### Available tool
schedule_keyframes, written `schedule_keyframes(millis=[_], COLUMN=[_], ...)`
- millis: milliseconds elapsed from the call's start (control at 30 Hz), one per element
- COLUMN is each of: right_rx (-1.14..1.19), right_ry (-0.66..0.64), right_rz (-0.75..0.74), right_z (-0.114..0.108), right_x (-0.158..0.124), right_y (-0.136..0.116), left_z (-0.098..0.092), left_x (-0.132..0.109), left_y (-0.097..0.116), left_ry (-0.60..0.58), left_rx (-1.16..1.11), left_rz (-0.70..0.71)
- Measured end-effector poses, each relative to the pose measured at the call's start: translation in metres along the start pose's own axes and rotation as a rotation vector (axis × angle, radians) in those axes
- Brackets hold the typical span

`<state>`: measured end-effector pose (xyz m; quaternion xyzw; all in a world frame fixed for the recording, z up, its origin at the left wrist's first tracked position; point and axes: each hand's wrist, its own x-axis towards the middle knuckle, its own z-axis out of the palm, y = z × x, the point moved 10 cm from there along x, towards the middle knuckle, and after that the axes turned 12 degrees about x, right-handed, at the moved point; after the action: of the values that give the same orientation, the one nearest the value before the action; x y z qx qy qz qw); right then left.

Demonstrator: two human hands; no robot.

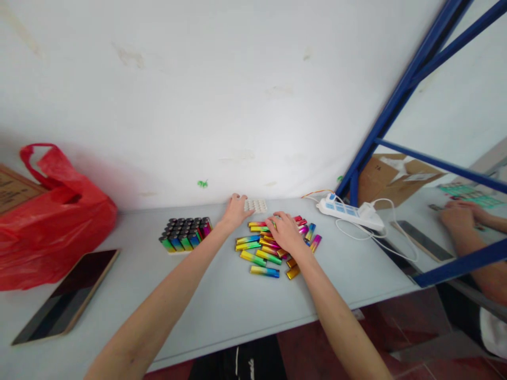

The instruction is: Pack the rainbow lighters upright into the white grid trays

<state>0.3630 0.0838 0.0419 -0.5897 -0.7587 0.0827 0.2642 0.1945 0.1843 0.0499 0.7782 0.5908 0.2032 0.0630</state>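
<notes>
My left hand (236, 210) is at the back of the table, its fingers and thumb around the left end of a small white tray (257, 206) with rows of round hollows. My right hand (284, 231) curls over the back of a loose pile of shiny, multicoloured lighters (265, 256), its fingertips closed on one of them. Part of the pile is hidden beneath that hand and wrist. Left of my left forearm stands a block of upright lighters (185, 234) in close rows, dark ends up, on a pale base.
A red plastic bag (67, 216) and a dark tablet (67, 295) lie at the left. To the right is a white power strip (350, 214) with loose cables. Beyond the blue metal frame (396, 105) are a cardboard box (382, 179), a phone (422, 240) and another person's hands (459, 216).
</notes>
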Motion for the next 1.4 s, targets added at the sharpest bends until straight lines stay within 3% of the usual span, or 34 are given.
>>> schedule_keyframes(millis=[200,333,400,500,567,667,767,833,967,1233,1400], right_rx=[0.059,0.157,0.209,0.276,0.303,0.332,0.382,0.41,0.439,0.482,0.488], right_ry=[0.063,0.222,0.318,0.387,0.401,0.405,0.4,0.395,0.391,0.433,0.427], right_rz=[-0.051,-0.084,-0.06,-0.041,-0.05,-0.067,-0.08,-0.082,-0.051,0.039,0.052], right_z=[-0.004,-0.021,-0.032,-0.041,-0.043,-0.044,-0.044,-0.043,-0.042,-0.048,-0.051], right_x=[0.002,0.001,-0.001,-0.004,-0.005,-0.005,-0.006,-0.008,-0.01,-0.011,-0.01], right_y=[-0.001,-0.003,0.001,0.003,0.001,-0.009,-0.02,-0.024,-0.022,-0.006,-0.005], left_z=[-0.009,-0.018,-0.027,-0.053,-0.085,-0.125,-0.128,-0.113,-0.081,-0.074,-0.077], left_x=[-0.008,-0.016,-0.036,-0.095,-0.148,-0.229,-0.276,-0.273,-0.231,-0.193,-0.174], left_y=[0.008,0.025,0.035,0.036,0.015,-0.049,-0.105,-0.115,-0.102,-0.113,-0.129], left_ry=[0.018,-0.011,-0.028,-0.008,0.147,0.396,0.453,0.419,0.371,0.45,0.341], left_rx=[0.121,0.101,0.062,0.011,-0.067,-0.034,0.03,0.032,-0.039,0.029,-0.03], left_rz=[-0.011,-0.027,-0.018,0.004,-0.023,-0.267,-0.553,-0.586,-0.478,-0.437,-0.461])
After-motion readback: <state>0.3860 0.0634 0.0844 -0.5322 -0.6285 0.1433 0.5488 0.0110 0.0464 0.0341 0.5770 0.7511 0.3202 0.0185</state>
